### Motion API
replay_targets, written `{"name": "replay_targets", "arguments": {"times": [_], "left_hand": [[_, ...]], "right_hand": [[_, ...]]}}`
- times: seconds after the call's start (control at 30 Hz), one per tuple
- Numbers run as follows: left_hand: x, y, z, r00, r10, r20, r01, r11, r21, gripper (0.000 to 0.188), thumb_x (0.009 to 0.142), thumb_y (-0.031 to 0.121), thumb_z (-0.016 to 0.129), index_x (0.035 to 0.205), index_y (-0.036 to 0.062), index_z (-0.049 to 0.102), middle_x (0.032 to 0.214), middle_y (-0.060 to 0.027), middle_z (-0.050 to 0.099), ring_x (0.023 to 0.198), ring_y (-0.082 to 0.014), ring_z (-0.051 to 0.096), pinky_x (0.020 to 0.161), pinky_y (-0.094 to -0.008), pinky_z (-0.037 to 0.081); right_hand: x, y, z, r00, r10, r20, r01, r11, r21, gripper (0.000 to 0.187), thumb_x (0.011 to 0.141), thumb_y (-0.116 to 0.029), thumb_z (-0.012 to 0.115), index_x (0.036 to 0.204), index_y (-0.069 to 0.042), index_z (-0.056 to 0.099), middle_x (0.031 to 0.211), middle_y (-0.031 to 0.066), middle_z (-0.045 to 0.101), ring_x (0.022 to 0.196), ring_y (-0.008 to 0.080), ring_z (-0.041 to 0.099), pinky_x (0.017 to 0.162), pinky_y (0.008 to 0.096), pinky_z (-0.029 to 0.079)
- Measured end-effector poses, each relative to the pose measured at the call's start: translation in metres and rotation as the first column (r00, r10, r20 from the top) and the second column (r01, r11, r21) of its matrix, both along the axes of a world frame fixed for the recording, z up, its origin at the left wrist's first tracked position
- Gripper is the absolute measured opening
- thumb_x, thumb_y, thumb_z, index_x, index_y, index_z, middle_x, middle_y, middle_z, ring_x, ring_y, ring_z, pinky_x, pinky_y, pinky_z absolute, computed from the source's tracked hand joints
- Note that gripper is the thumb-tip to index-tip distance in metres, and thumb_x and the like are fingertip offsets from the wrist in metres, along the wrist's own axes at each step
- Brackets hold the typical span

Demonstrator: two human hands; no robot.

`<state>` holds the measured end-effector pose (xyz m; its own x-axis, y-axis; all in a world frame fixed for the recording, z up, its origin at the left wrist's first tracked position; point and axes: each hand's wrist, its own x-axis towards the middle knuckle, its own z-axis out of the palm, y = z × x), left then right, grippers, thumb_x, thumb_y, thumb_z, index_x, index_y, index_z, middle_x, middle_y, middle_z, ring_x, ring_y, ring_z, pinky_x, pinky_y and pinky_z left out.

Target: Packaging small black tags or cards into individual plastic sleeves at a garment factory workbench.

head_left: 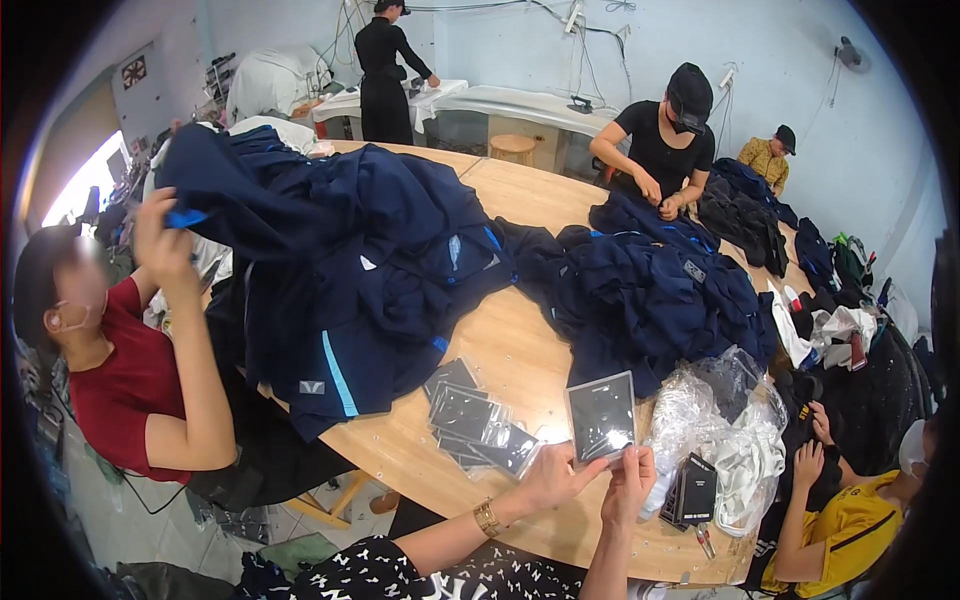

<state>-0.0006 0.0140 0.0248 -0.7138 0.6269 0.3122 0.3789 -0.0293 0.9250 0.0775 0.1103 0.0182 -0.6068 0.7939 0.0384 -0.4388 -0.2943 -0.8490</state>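
A clear plastic sleeve with a black card inside is held up over the front of the table. My left hand pinches its lower left edge, with a gold watch on that wrist. My right hand grips the lower right corner, thumb in front. Left of the sleeve, several similar sleeves lie in a loose, overlapping pile. To the right of my right hand is a stack of black tags, with small thread snips below it.
Navy garments are heaped at left and centre right on the wooden table. A crinkled clear plastic bag stands at right. Co-workers in red, black and yellow handle garments around the table.
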Motion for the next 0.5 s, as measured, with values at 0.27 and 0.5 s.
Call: {"name": "replay_targets", "arguments": {"times": [0.27, 0.5], "left_hand": [[-0.001, -0.005, 0.005, 0.965, -0.106, 0.239, 0.137, 0.983, -0.118, 0.023, 0.076, 0.022, 0.065, 0.078, -0.0006, 0.064, 0.062, -0.0097, 0.059, 0.053, -0.0091, 0.053, 0.048, -0.025, 0.041], [-0.004, -0.009, 0.021, 0.979, -0.138, 0.151, 0.164, 0.971, -0.177, 0.027, 0.077, 0.023, 0.065, 0.066, -0.0011, 0.058, 0.058, -0.009, 0.055, 0.052, -0.012, 0.051, 0.048, -0.0249, 0.04]], "right_hand": [[0.0, -0.001, 0.004, 0.992, -0.073, -0.103, 0.072, 0.997, -0.009, 0.015, 0.086, -0.011, 0.054, 0.072, -0.006, 0.05, 0.067, -0.0026, 0.051, 0.06, 0.0039, 0.043, 0.056, 0.019, 0.035], [0.002, 0.0, -0.007, 0.996, -0.023, 0.087, 0.009, 0.987, 0.158, 0.01, 0.083, -0.012, 0.059, 0.078, -0.003, 0.057, 0.076, -0.0011, 0.057, 0.067, 0.0052, 0.048, 0.061, 0.0196, 0.037]]}}
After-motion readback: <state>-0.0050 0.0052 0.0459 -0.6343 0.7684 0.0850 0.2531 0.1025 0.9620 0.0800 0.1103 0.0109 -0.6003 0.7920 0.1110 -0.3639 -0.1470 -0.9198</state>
